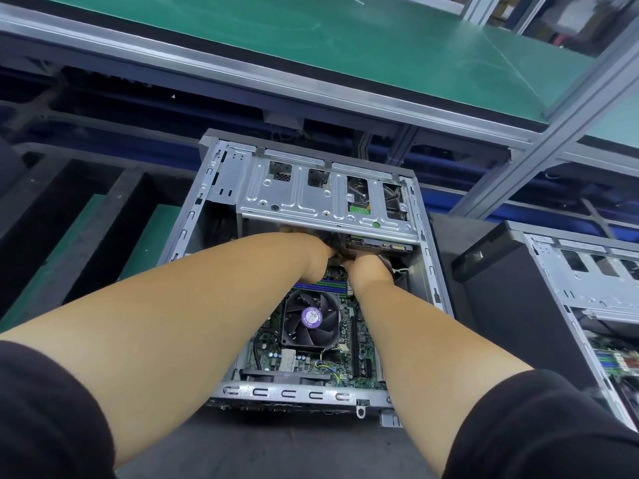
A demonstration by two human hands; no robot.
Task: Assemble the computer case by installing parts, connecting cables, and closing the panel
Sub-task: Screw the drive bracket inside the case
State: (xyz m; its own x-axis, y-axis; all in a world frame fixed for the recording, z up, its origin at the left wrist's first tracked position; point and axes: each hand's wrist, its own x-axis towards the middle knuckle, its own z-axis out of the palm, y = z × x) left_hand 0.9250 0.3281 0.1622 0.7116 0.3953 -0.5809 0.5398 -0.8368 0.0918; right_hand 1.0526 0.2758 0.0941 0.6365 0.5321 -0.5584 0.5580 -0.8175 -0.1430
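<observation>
The open grey metal computer case (304,271) lies on the dark worktop (311,440). Both hands, the left hand (316,252) and the right hand (368,267), reach under its silver metal drive cage (311,195), above the black round cooler fan (311,318). Their fingers are hidden, so I cannot tell their grip.

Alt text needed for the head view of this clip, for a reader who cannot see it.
Both hands, left hand and right hand, reach deep into an open computer case, meeting just below its metal drive cage; the fingers are hidden. The CPU fan sits on the motherboard between the forearms; a second open case stands at right.
</observation>
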